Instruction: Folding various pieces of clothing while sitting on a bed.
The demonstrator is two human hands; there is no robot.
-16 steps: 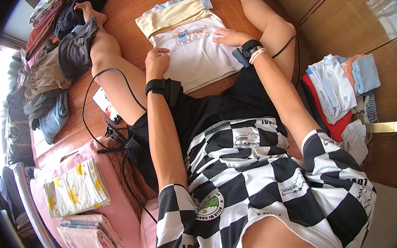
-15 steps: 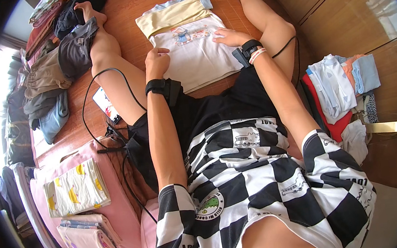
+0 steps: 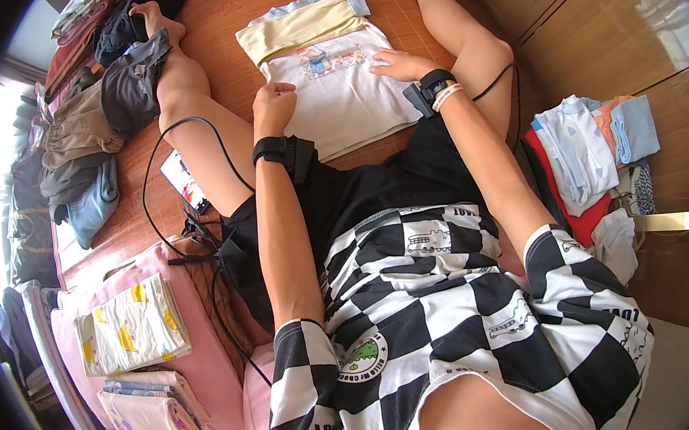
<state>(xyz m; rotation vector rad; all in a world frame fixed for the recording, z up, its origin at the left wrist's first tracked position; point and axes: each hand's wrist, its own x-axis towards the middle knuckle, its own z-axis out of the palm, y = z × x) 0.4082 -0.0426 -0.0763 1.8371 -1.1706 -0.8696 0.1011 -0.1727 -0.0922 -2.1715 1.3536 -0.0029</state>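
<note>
A white T-shirt with a small printed picture on its chest lies flat on the reddish-brown wooden surface between my legs. Its far end shows a folded yellow part with light blue trim at the top. At the shirt's left edge, my left hand has its fingers curled closed on the fabric; the fingertips are partly hidden. My right hand rests on the right side of the shirt, fingers stretched out and palm down. Both wrists carry black strapped devices.
Loose dark and tan clothes pile up on the left. Folded printed fabric and a pink folded stack sit at lower left. More folded clothes lie on the right, near wooden cabinets. A black cable loops by my left leg.
Very little differs. My left hand's fingers have shifted slightly to the right at the shirt's edge; my right hand keeps its place.
</note>
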